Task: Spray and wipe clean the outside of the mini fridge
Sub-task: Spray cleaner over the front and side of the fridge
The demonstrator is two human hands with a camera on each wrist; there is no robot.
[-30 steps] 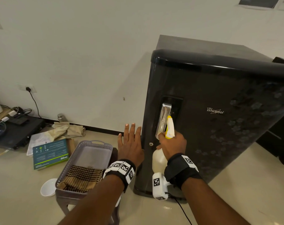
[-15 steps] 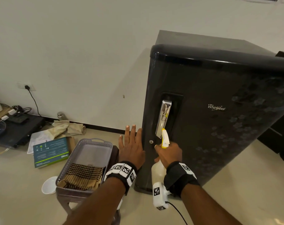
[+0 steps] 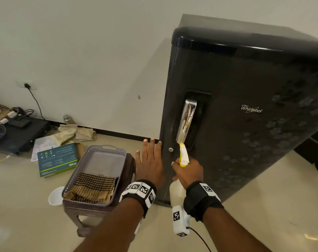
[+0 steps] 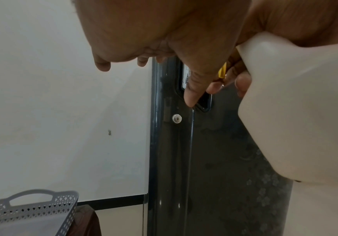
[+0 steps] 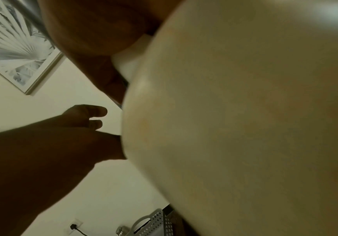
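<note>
My right hand (image 3: 188, 172) is curled round the neck of the spray bottle (image 3: 176, 191), its yellow-and-white nozzle aimed at the mini fridge (image 3: 245, 142) door just below the chrome handle (image 3: 186, 120). My left hand (image 3: 150, 164) is flat, its fingers (image 3: 152, 148) straight, holding nothing, close beside the door's left edge; I cannot tell if it touches. A run of liquid already trails down the door beside the keyhole (image 4: 176, 118). My worry is that another squirt this close sends more drips into the lock or down to the floor before I wipe. The checked cloth (image 3: 93, 188) lies in the grey basket (image 3: 107, 151) on the stool, well apart from my hands. Mist may also wet my left fingers.
</note>
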